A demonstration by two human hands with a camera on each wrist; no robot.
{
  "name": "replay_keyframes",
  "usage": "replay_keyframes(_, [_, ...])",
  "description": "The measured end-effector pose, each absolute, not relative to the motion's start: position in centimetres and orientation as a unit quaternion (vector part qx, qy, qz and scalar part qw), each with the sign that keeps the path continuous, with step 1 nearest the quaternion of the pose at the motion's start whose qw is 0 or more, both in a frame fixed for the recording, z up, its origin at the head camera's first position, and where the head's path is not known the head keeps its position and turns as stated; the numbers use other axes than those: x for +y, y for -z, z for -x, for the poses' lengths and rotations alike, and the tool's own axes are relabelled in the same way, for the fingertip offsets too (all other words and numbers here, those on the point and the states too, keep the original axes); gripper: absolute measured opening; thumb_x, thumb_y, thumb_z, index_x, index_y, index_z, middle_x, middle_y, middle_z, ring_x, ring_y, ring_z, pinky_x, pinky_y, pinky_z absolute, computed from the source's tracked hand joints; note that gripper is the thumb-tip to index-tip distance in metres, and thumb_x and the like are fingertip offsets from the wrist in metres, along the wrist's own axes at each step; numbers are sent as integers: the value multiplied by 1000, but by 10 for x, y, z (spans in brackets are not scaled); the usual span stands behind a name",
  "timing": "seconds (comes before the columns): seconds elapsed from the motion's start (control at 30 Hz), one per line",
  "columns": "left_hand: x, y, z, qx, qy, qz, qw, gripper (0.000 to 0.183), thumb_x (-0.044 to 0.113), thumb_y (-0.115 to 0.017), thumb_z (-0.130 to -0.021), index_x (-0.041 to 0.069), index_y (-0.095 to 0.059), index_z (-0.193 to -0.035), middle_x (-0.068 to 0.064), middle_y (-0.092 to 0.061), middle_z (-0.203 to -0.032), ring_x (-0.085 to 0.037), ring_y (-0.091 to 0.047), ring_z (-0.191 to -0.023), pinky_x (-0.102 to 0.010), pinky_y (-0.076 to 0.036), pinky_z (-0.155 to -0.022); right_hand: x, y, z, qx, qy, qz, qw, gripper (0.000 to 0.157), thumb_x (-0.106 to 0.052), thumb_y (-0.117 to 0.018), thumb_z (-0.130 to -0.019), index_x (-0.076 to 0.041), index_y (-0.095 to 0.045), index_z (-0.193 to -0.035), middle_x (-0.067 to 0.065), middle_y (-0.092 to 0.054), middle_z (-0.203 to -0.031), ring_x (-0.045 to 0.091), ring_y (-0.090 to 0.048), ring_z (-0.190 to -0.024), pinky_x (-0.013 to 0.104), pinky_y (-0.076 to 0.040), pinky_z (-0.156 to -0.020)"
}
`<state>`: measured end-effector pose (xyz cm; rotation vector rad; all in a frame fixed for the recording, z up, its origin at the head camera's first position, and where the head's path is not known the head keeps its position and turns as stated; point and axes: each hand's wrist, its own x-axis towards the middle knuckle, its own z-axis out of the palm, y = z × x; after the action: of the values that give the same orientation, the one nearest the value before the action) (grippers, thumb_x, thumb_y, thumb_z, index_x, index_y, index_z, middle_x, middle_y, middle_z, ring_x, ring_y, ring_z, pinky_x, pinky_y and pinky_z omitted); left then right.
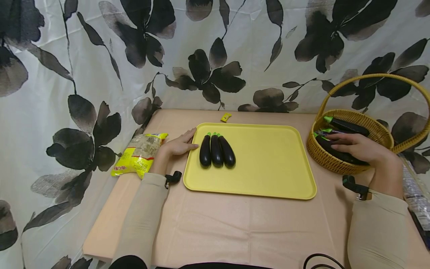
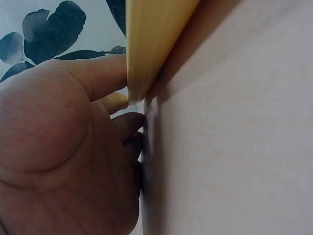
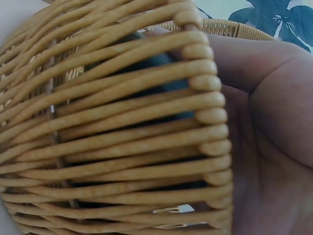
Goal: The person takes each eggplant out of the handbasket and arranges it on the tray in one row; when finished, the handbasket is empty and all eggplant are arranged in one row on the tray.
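My left hand (image 1: 179, 145) rests beside the left edge of a yellow tray (image 1: 268, 160), its fingers extended and its thumb touching the rim. In the left wrist view, the thumb lies against the tray's side (image 2: 151, 44). Several dark eggplants (image 1: 216, 151) lie side by side on the tray's left part, green stem ends away from me. My right hand (image 1: 364, 149) reaches into a wicker basket (image 1: 322, 158) and touches the front eggplant (image 1: 351, 158). Its fingertips are partly hidden, so a grip cannot be confirmed. Another eggplant (image 1: 349, 126) lies behind it in the basket.
A yellow snack bag (image 1: 139, 155) lies by the left forearm. Beyond the tray sits a small yellow packet (image 1: 226, 117). The basket's tall handle (image 1: 373, 76) arches above it. A floral curtain (image 1: 208, 45) hangs behind the table, and a black cable (image 1: 322, 256) lies at the front.
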<state>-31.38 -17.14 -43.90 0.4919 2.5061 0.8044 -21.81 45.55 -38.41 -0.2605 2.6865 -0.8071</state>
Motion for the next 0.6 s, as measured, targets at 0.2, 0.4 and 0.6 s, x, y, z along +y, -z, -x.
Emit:
replay_keyframes(0.2, [-171, 439, 312, 909, -300, -181, 227, 86, 41, -52, -107, 14, 1, -169, -11, 4, -176, -31, 10, -163, -52, 3, -133, 456, 384, 216, 934, 302, 112, 153, 52, -28, -54, -110, -6, -47, -156, 30, -45, -156, -4, -54, -120, 9, -46, -91])
replay_keyframes(0.4, [-172, 443, 315, 913, -291, -172, 229, 86, 43, -52, -107, 18, 1, -169, -6, 5, -177, -26, 10, -163, -48, 3, -133, 455, 384, 215, 937, 296, 126, 138, 50, -22, -57, -108, -4, -49, -154, 30, -49, -151, -24, -46, -103, 3, -44, -81])
replay_keyframes(0.6, [-171, 444, 317, 916, -286, -163, 229, 85, 43, -52, -107, 19, 1, -169, -4, 5, -177, -24, 10, -163, -48, 3, -134, 456, 380, 215, 942, 294, 107, 119, 46, -21, -55, -109, -4, -51, -152, 32, -49, -150, -24, -44, -102, 0, -41, -79])
